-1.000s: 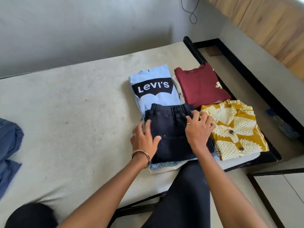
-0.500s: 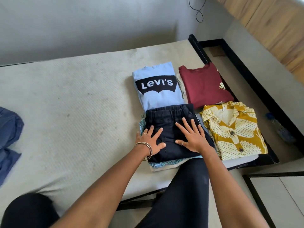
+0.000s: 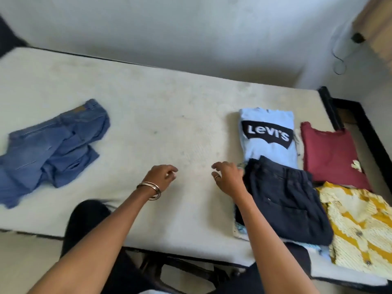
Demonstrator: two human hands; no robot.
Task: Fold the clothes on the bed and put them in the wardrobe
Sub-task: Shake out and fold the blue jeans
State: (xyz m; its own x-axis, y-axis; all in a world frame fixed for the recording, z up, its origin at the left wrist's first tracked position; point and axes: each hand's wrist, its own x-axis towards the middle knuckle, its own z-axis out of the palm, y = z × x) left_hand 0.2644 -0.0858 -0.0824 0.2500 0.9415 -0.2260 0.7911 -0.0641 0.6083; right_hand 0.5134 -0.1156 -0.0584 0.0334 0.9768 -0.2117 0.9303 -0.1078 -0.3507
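Folded dark navy trousers (image 3: 284,200) lie on a small pile at the bed's right side. Behind them sits a folded light blue Levi's shirt (image 3: 268,134), with a folded maroon top (image 3: 331,153) to its right and a folded yellow patterned shirt (image 3: 358,225) at the near right. Crumpled blue jeans (image 3: 48,149) lie unfolded at the left of the mattress (image 3: 159,115). My left hand (image 3: 160,178) hovers over bare mattress, fingers loosely curled, holding nothing. My right hand (image 3: 228,178) is just left of the navy trousers, fingers apart and empty.
The black bed frame (image 3: 331,111) runs along the right end and the near edge. A grey wall stands behind the bed, with a wooden panel (image 3: 375,28) and a dangling cable (image 3: 339,60) at the upper right. My dark-clothed legs show below the bed edge.
Both hands lifted off the navy trousers and moved left over the bare mattress. The view swung left, bringing the crumpled blue jeans fully into sight.
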